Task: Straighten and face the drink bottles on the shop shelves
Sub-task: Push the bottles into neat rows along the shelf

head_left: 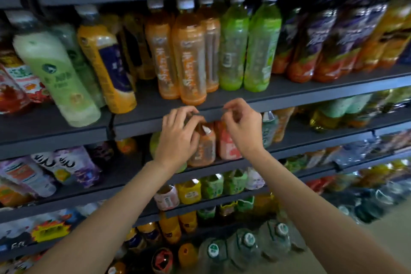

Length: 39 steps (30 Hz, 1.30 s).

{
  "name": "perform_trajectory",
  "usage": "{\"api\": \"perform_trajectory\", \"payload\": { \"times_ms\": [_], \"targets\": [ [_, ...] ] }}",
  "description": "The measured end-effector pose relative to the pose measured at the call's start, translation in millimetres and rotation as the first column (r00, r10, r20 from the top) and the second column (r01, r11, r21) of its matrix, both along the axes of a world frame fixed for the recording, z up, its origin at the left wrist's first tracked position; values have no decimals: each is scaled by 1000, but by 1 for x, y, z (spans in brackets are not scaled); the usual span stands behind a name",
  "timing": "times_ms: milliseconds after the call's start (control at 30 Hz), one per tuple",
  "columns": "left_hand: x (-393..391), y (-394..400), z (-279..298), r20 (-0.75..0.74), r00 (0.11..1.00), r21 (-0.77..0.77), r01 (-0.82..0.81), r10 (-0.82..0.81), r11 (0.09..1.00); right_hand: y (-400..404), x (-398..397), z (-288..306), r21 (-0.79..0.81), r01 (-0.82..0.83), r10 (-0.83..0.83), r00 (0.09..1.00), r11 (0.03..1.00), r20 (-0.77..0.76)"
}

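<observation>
The clear plastic bottle of orange drink (203, 145) is gripped near its neck by the left hand (178, 138) — probably so its label can be turned outward. The right hand (241, 127), fingers loosely curled, is kept empty just beside it.

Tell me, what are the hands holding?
The left hand grips the orange plastic drink bottle near its top. The right hand holds nothing, fingers curled.

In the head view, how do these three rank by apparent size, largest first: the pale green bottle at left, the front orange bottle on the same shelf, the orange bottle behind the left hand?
1. Pale green bottle, though it is nearer the camera.
2. Front orange bottle.
3. Orange bottle behind the left hand, partly hidden by the left hand, so this is unsure.
</observation>
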<state>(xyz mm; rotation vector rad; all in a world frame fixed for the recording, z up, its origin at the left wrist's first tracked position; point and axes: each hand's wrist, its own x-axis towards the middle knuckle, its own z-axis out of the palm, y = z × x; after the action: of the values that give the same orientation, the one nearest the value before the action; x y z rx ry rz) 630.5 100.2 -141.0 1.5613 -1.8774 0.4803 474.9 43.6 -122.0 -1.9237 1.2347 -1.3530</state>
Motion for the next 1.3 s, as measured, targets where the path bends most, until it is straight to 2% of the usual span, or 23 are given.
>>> {"api": "perform_trajectory", "payload": {
  "times_ms": [100, 233, 400, 500, 567, 667, 767, 900, 967, 1067, 1167, 1300],
  "targets": [
    [-49, -27, 15, 2, 999, 10, -40, 40, 999, -34, -63, 6, 14, 3, -3, 1000, 1000, 2],
    [-129, -69, 28, 6, 998, 59, -69, 69, 996, -83, -151, 20, 6, -19, 20, 997, 1000, -71],
    [-208, -110, 42, 53, 996, 137, -77, 70, 988, -132, -228, 42, 1, 56, -56, 992, 998, -116],
    [-223, -127, 50, -80, 988, 223, -110, 131, 969, -154, -236, 49, -14, 113, -114, 985, 993, -132],
    [-226, -136, 54, -151, 979, 271, -92, 136, 958, -165, -234, 54, 34, 170, -166, 980, 985, -109],
    [-227, -148, 55, -146, 976, 331, -107, 163, 937, -179, -229, 60, 77, 223, -216, 973, 972, -87],
    [-222, -161, 51, -123, 983, 265, -97, 133, 959, -186, -226, 66, -44, 238, -241, 968, 970, -70],
    [-222, -175, 38, -197, 978, 134, -43, 70, 990, -191, -239, 61, -182, 235, -244, 970, 955, -25],
    [-235, -172, 23, -197, 980, 100, 52, -32, 994, -189, -255, 38, -215, 207, -215, 976, 954, -17],
    [-253, -160, -14, -77, 982, 116, 178, -170, 977, -180, -275, -20, -205, 85, -129, 969, 975, -210],
    [-254, -158, -37, -10, 986, 152, 165, -165, 975, -176, -275, -59, -220, 29, -99, 943, 975, -317],
    [-242, -158, -29, -31, 992, 125, 128, -125, 984, -176, -244, -44, -342, -101, 9, 966, 934, -259]
  ]
}}
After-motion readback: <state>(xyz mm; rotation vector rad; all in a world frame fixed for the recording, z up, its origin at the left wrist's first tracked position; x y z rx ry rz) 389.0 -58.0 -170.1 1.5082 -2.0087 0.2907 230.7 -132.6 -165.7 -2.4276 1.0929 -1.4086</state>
